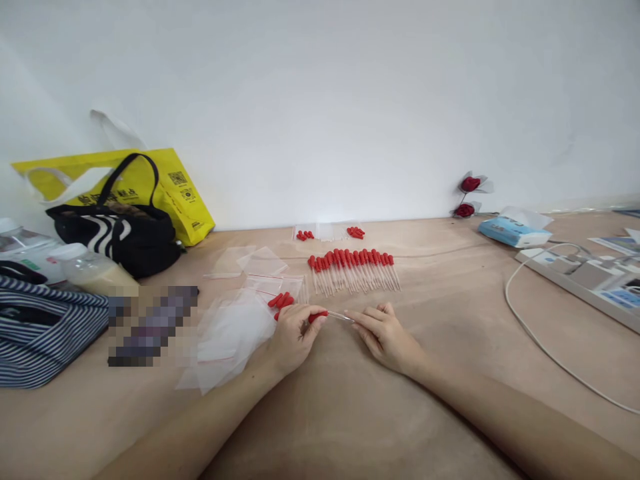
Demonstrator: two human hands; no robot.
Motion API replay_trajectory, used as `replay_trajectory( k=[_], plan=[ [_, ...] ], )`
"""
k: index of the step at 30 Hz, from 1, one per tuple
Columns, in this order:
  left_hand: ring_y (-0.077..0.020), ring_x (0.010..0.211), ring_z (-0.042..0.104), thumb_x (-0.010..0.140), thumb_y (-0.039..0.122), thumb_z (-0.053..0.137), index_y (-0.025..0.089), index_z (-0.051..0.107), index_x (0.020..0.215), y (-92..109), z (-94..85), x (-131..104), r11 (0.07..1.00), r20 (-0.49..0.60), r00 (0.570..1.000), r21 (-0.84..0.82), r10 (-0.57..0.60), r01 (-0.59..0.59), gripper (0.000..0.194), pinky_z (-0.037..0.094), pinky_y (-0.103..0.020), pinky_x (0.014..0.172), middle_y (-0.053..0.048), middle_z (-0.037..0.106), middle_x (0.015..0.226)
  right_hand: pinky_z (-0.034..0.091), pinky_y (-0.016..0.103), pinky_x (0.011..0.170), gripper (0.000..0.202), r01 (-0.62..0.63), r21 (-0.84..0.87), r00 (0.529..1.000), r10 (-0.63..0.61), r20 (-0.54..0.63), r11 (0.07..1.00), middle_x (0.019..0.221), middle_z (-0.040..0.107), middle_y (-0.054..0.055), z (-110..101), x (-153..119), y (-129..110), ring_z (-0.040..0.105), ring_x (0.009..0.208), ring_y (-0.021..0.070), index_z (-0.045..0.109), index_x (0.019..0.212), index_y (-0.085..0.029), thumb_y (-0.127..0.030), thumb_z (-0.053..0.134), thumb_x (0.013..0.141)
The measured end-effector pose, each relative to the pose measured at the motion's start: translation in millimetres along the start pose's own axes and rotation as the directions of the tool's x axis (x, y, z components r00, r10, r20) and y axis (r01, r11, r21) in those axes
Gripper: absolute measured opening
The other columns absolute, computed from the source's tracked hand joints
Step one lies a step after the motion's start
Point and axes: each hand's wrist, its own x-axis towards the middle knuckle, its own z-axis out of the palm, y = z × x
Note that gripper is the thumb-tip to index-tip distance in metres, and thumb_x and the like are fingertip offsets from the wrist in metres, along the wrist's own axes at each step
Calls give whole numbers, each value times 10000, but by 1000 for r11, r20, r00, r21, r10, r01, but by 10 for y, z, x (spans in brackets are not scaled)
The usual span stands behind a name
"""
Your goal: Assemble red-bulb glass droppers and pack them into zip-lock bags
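Glass droppers (341,316) with red rubber bulbs lie level between my two hands, a few together. My left hand (295,337) is closed around them at the red bulb end. At the thin glass tips, my right hand (385,337) pinches with thumb and fingers. Just beyond, a row of several droppers (350,261) lies side by side, bulbs toward the wall. Close by my left hand, more red bulbs (283,300) show on a pile of clear zip bags (233,340); part of that group is hidden behind the hand.
Bagged droppers (330,231) lie by the wall. To the left are a black bag (117,233), a yellow bag (187,200), a bottle (95,270) and a striped bag (50,333). A tissue pack (515,230), a power strip (595,287) and a white cable (535,340) occupy the right.
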Motion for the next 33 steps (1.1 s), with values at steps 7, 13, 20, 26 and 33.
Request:
replay_trajectory(
  k=[7, 13, 20, 26, 33],
  plan=[
    [-152, 702, 581, 810, 287, 479, 203, 610, 787, 2, -9, -13, 999, 18, 999, 11, 47, -47, 157, 389, -327, 739, -9, 672, 732, 272, 290, 640, 289, 72, -58, 997, -73, -12, 996, 658, 567, 24, 0, -14, -17, 442, 584, 125, 570, 1086, -170, -194, 368, 880],
    [-142, 665, 586, 815, 268, 463, 203, 596, 769, 33, -55, -42, 997, 61, 995, -16, 74, -73, 154, 357, -370, 817, -5, 681, 731, 241, 301, 614, 295, 204, -92, 976, -210, -62, 975, 675, 585, 12, -27, 12, -49, 427, 550, 116, 569, 1057, -160, -118, 378, 836],
    [-126, 653, 585, 818, 232, 450, 203, 580, 749, 104, -120, -61, 991, 166, 977, -15, 136, -136, 150, 295, -415, 912, 8, 673, 724, 223, 296, 612, 297, 267, -124, 960, -275, -47, 956, 581, 531, -21, -60, 11, -18, 371, 492, 98, 585, 994, -150, -78, 369, 803],
    [-127, 657, 588, 801, 211, 463, 199, 576, 743, 156, -136, -62, 978, 198, 961, 27, 195, -205, 127, 291, -413, 920, 13, 653, 691, 203, 302, 604, 257, 268, -143, 961, -274, -26, 953, 556, 520, -20, -65, 25, -27, 369, 482, 90, 598, 879, -154, -114, 352, 817],
    [-138, 683, 596, 804, 216, 453, 201, 575, 755, 177, -141, -54, 975, 233, 951, 42, 203, -219, 133, 284, -417, 929, 6, 663, 719, 201, 301, 607, 233, 265, -126, 962, -271, -27, 956, 563, 521, -17, -39, 56, -52, 379, 491, 90, 589, 830, -153, -119, 359, 815]
  ],
)
